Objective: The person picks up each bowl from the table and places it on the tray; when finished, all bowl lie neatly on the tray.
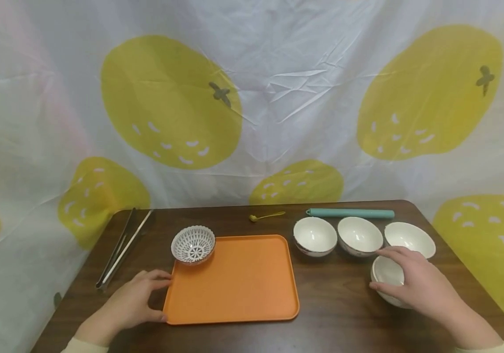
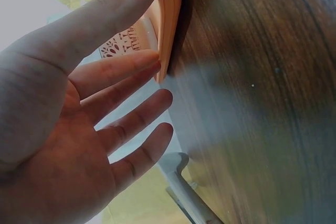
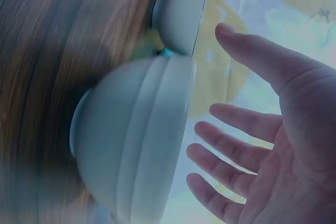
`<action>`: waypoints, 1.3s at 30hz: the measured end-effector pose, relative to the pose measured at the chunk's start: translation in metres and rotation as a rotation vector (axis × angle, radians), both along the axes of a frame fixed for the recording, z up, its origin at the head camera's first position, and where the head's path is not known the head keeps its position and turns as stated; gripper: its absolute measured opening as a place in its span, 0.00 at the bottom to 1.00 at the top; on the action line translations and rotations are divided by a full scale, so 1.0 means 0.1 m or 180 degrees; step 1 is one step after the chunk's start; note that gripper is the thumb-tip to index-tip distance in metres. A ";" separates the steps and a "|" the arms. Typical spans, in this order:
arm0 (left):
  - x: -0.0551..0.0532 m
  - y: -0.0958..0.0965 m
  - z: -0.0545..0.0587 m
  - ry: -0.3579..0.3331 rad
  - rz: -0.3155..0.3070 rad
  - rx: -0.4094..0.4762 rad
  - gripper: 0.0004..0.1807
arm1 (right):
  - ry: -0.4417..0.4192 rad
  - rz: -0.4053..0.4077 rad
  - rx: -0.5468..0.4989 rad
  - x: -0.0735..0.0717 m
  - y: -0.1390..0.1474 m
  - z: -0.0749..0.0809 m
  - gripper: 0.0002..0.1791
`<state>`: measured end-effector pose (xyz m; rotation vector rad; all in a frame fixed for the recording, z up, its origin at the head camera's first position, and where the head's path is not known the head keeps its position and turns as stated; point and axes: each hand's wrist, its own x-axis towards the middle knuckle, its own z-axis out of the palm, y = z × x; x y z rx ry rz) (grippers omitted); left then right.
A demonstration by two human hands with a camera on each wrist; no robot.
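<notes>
Head view: the relation that counts is right hand (image 1: 428,287) vs near white bowl (image 1: 387,271). Bowl stands upright on the right part of the table (image 1: 336,309), below the hand and a bit to its left. Thumb reaches out over the near left side, the other fingers over the far side, so I'd judge a rim grip depends on that spread plus height. Bowl is round, no long axis to match. Right hand is clearly the nearer one; left hand (image 1: 128,301) is well apart, across the orange tray (image 1: 234,294).

Right wrist view: fingers almost straight and fanned, wide space between thumb and the rest, a visible gap from tips to rim. Has hold of nothing. (Faint bands round the bowl's side; can't tell if it's one bowl or a nested pair.)

Left wrist view: fingers extended and spread, no grasp. Thumb and index tips appear to touch the tray edge; ring and little fingers hang clear. Tray's long axis runs left to right, and the hand is at its short left side, thumb by the near corner. Patterned bowl (image 1: 195,244) sits over the far left corner, near the index finger.
</notes>
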<state>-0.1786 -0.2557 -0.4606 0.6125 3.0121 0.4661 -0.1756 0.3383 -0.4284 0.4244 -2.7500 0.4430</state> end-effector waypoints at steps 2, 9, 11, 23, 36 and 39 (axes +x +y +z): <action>0.00 0.00 0.01 0.0002 0.0001 0.0003 0.40 | -0.0024 -0.0069 0.0006 0.01 0.07 -0.01 0.42; 0.01 0.01 0.01 -0.0072 0.0020 0.0026 0.41 | -0.0100 -0.0278 0.0124 0.08 0.33 -0.06 0.47; 0.01 0.00 0.00 -0.0082 0.0010 0.0017 0.41 | -0.0136 -0.0301 0.0146 0.10 0.39 -0.07 0.49; -0.01 0.00 0.00 -0.0095 0.0002 0.0007 0.41 | -0.0487 -0.0360 0.0196 0.13 0.48 -0.06 0.56; -0.01 0.00 0.01 -0.0137 0.0017 -0.0026 0.41 | -0.0274 -0.0201 0.0137 0.09 0.55 -0.21 0.61; -0.02 0.01 0.01 -0.0163 0.0024 -0.0014 0.41 | -0.0146 -0.0134 0.0079 0.08 0.56 -0.26 0.60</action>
